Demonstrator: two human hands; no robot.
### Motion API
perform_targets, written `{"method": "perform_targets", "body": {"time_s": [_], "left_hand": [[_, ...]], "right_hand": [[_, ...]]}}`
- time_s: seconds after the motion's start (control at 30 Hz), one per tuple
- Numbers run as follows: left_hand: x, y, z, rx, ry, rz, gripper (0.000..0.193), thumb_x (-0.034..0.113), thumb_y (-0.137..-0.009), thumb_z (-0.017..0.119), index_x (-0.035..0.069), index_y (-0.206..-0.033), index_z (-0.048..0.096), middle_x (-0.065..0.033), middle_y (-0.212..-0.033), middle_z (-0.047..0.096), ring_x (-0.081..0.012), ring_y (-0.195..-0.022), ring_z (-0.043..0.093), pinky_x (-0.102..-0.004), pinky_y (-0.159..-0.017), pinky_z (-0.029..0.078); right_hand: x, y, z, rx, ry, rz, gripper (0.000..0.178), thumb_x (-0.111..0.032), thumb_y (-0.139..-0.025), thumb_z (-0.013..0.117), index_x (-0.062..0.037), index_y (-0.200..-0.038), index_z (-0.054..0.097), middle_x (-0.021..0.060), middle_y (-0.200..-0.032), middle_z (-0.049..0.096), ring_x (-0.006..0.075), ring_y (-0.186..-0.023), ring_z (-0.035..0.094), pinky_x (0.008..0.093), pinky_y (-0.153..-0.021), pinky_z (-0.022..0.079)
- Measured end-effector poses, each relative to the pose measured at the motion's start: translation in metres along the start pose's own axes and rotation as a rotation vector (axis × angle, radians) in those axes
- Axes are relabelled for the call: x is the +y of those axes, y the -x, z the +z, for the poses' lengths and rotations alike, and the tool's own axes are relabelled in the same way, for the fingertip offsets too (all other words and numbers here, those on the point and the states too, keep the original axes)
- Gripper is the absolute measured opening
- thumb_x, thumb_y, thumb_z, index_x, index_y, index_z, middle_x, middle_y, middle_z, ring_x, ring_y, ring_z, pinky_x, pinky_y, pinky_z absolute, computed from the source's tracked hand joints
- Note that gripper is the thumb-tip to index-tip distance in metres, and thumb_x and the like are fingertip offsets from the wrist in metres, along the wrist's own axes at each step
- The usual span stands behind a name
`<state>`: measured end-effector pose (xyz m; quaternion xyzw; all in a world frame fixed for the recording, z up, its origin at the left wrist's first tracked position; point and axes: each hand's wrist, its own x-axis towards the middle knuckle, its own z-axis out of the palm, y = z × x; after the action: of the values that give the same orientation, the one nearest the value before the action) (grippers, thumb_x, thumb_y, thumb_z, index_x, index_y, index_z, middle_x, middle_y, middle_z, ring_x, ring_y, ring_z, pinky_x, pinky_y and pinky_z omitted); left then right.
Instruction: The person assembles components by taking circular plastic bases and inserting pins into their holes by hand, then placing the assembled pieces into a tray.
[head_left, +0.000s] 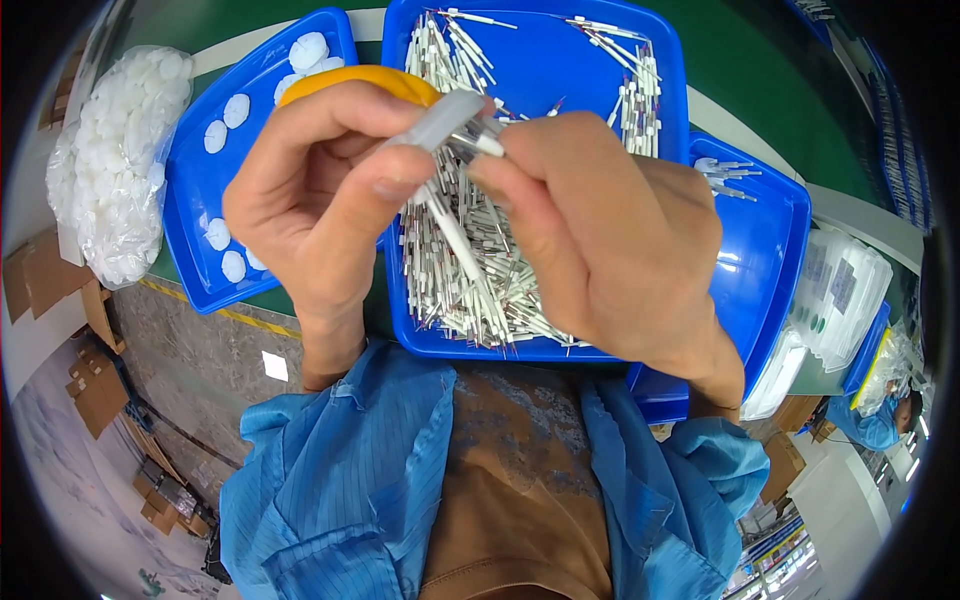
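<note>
Both my hands meet above the large blue tray [540, 50], which holds a heap of thin white sticks [455, 290] with dark, wire-like ends. My left hand [320, 190] is closed, thumb and fingers pinching a translucent whitish plastic piece [445, 120]. Behind its fingers shows a rounded yellow thing [355, 80]; I cannot tell whether the hand holds it. My right hand [610, 220] pinches a small clear piece with a white end [487, 143] against the plastic piece. A larger-looking white stick [455, 235] slants down below the left thumb, its upper end hidden.
At left, a blue tray [185, 180] carries several round white pieces [237, 110], beside a clear bag [130, 150] of similar pieces. Another blue tray [750, 270] at right has a few sticks [725, 175] at its far end. Clear plastic boxes [845, 290] stand beyond it.
</note>
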<state>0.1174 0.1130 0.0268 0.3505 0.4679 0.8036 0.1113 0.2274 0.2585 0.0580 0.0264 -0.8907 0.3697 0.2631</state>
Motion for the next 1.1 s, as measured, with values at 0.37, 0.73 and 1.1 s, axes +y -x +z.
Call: {"method": "perform_targets", "body": {"time_s": [0.37,0.73,1.1], "left_hand": [[0.013,-0.006,0.003,-0.082,-0.161,0.066,0.044,0.034,-0.074,0.081,0.004,-0.097,0.058,-0.0181,-0.093,0.063,-0.0396,-0.092,0.067,-0.0521,-0.080,0.057],[0.026,-0.012,-0.006,-0.301,-0.653,0.242,0.047,0.015,-0.058,0.089,-0.003,-0.092,0.063,-0.0233,-0.109,0.058,-0.0388,-0.094,0.067,-0.0472,-0.084,0.058],[0.027,0.008,0.019,-0.224,-0.315,0.062,0.027,0.002,-0.067,0.082,0.000,-0.087,0.064,-0.0123,-0.086,0.062,-0.0199,-0.080,0.069,-0.0250,-0.067,0.054]], "right_hand": [[-0.007,0.003,0.006,0.173,0.301,-0.274,0.027,-0.008,-0.075,0.078,0.0040,-0.092,0.062,0.0093,-0.075,0.065,0.0199,-0.050,0.058,0.0269,-0.043,0.046],[0.009,0.001,-0.007,-0.015,-0.052,-0.176,0.013,-0.002,-0.075,0.068,0.0004,-0.088,0.063,0.0092,-0.078,0.057,0.0206,-0.066,0.052,0.0283,-0.055,0.038],[0.000,0.021,-0.037,-0.153,0.242,-0.013,0.021,-0.010,-0.080,0.072,-0.0075,-0.101,0.069,0.0030,-0.071,0.063,0.0119,-0.044,0.047,0.0229,-0.039,0.036]]}}
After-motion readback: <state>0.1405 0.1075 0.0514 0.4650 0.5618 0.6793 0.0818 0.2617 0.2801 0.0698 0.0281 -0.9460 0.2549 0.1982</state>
